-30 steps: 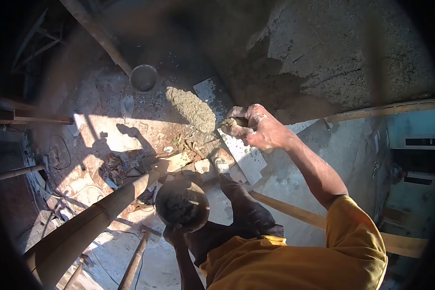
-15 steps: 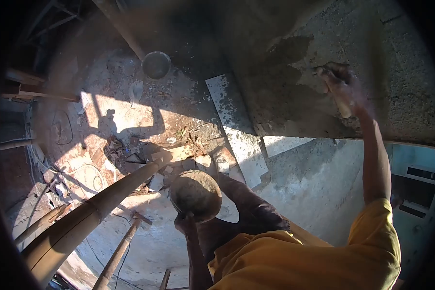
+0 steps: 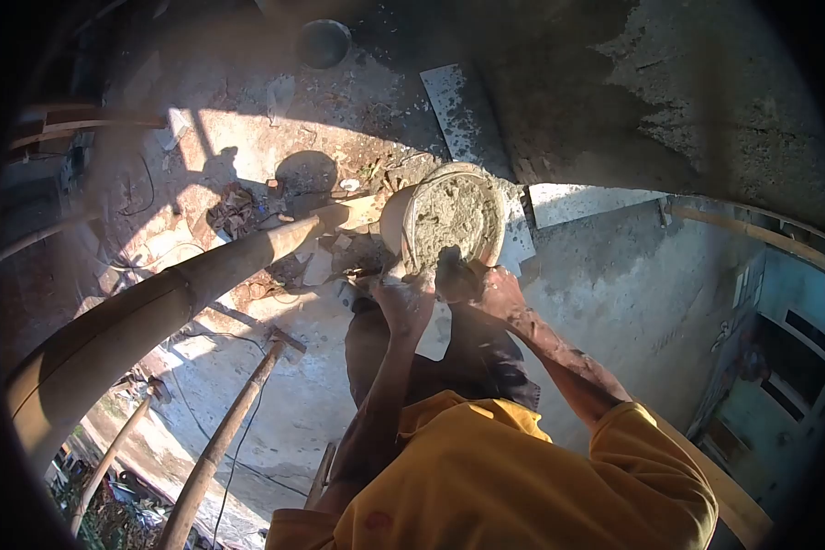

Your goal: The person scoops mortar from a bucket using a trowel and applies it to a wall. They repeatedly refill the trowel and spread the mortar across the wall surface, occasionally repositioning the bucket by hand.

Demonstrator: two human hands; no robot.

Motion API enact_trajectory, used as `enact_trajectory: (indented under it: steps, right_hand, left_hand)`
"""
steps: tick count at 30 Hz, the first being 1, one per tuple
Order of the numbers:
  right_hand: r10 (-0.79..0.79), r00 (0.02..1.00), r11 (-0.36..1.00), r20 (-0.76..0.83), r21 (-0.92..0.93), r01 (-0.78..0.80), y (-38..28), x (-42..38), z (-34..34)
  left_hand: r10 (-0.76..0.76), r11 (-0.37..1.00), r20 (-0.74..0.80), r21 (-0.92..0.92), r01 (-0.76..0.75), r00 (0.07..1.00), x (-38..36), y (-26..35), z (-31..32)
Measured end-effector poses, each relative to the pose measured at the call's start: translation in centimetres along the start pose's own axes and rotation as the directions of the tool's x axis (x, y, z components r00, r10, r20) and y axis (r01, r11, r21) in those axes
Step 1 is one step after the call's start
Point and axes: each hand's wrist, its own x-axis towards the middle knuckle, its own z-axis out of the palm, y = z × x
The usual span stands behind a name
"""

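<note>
While left hand (image 3: 406, 298) clasps the near rim of the bucket (image 3: 395, 220), mortar (image 3: 456, 218) just beyond the grip wants steady support against slopping; right hand (image 3: 499, 291) close alongside, its hold unclear.

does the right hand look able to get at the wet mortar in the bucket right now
Most likely yes: the right hand is at the near side of the bucket, the top is open, and nothing seems to cover most of the mortar.
</note>
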Motion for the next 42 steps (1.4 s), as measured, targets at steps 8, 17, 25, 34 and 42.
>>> enact_trajectory:
  steps: [8, 17, 25, 34, 42]
  right_hand:
    - [0.025, 0.986, 0.993, -0.162, 0.117, -0.006, -8.0, 0.5, -3.7]
    - [-0.127, 0.984, 0.829, 0.125, 0.558, 0.036, -10.3, 2.7, -20.0]
    - [0.556, 0.617, 0.81, -0.557, 0.531, -0.249, 11.0, 8.5, -38.8]
    - [-0.054, 0.997, 0.978, -0.051, -0.203, 0.042, 2.7, -2.1, -21.5]
    - [-0.38, 0.923, 0.702, 0.055, -0.633, 0.327, -1.1, 1.2, 1.2]
  left_hand:
    - [-0.114, 0.958, -0.075, -0.273, 0.089, 0.991, 1.6, -0.6, -5.3]
    - [-0.264, 0.948, -0.124, -0.217, 0.233, 0.957, -3.1, -12.9, -14.0]
    - [-0.288, 0.932, -0.357, 0.108, 0.346, 0.889, -8.7, -14.3, -16.9]
    - [-0.244, 0.947, -0.201, 0.16, 0.278, 0.949, -7.0, -6.3, -12.3]
    - [-0.019, 0.985, -0.016, 0.172, 0.022, 1.0, -4.2, 1.8, -7.8]
